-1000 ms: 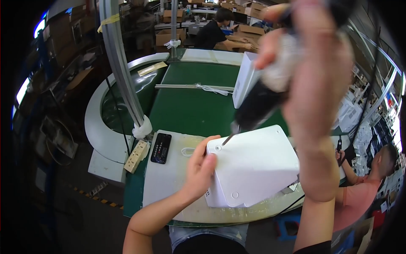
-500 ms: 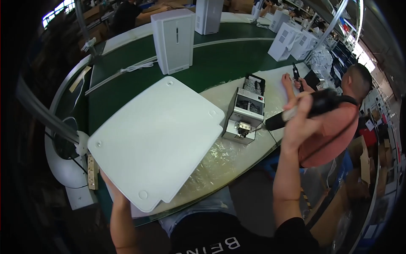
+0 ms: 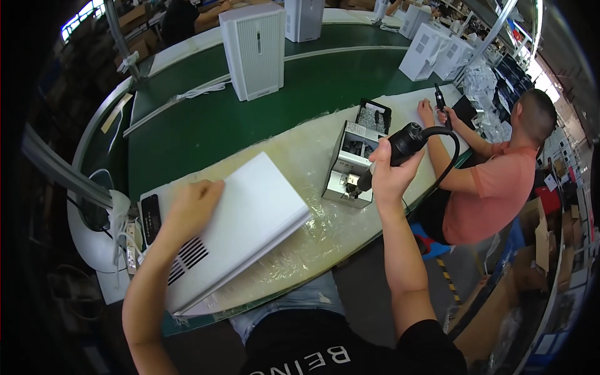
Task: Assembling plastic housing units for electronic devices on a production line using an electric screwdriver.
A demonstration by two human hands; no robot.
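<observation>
The large white plastic housing panel with a slotted vent, which half a second ago the left hand was holding raised and face-on over the desk, now lies flat on the clear film covering the desk. The left hand has come to rest on top of it, palm down, fingers spread and pressing rather than pinching. That suggests the panel has been set down and is being steadied.

The right hand has swung in from the side and is wrapped tight around a black electric screwdriver with a curling cable, its tip aimed down at the open grey metal chassis just right of the panel — near, not touching. A black phone lies just beside the panel's left edge. A co-worker in an orange shirt works at the far right.
</observation>
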